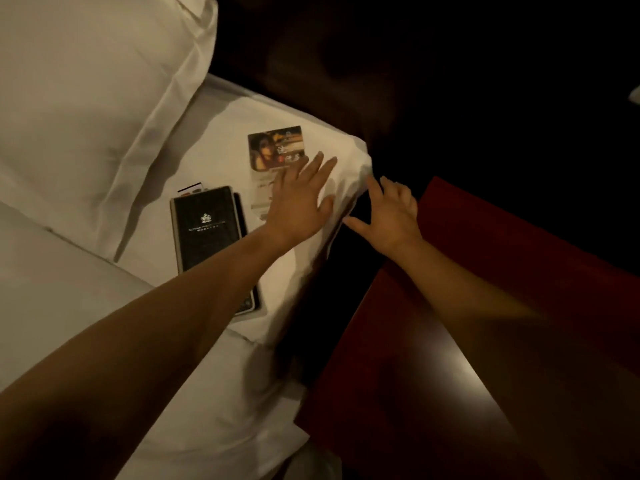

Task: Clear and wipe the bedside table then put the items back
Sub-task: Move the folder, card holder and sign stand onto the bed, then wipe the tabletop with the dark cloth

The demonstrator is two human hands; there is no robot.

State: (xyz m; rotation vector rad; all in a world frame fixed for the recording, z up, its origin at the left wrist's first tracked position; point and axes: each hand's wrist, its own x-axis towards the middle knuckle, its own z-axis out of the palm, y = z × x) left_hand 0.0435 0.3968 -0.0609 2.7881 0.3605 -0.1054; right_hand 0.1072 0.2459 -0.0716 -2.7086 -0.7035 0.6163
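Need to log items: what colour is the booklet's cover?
The booklet is black with a white crown logo; head view.

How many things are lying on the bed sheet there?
4: a picture leaflet partly under the left hand, a black crown-marked folder beside it, a dark flat item under that folder, and a small card peeking past its top edge. The forearm may hide more.

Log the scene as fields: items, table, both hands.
black folder: flat on the white sheet, crown logo up
leaflet: on sheet beyond folder, near end covered
left hand: open, fingers spread over leaflet's near end
right hand: open, at the sheet's edge, holding nothing
bedside table: glossy reddish wood, under right forearm
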